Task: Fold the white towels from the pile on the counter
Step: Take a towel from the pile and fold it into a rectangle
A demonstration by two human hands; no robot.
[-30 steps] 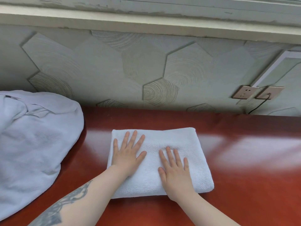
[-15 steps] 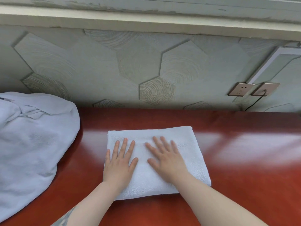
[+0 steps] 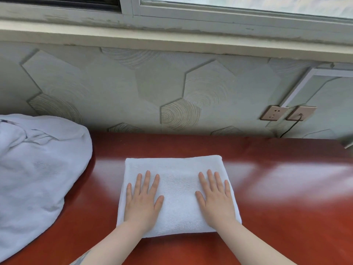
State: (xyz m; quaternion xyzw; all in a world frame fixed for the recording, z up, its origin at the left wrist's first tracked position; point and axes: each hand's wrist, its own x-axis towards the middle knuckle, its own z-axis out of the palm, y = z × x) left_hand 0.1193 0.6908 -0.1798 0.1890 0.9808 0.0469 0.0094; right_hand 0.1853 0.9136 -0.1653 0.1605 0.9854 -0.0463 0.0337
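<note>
A folded white towel [image 3: 178, 185] lies as a neat rectangle on the red-brown counter [image 3: 286, 207], straight in front of me. My left hand [image 3: 143, 199] rests flat on the towel's left half, fingers straight and slightly spread. My right hand [image 3: 216, 198] lies flat on its right half in the same way. Neither hand grips the cloth. A rumpled pile of white towels [image 3: 36, 175] sits at the counter's left end, apart from the folded one.
A tiled wall with hexagon patterns rises behind the counter. Two wall sockets [image 3: 286, 113] sit at the right, one with a black cable plugged in. A window sill runs above. A small grey object [image 3: 348, 143] shows at the right edge.
My right hand has slid from the towel's middle out to its right half. My left hand stays on the left half. The view has tilted up, showing the window frame.
</note>
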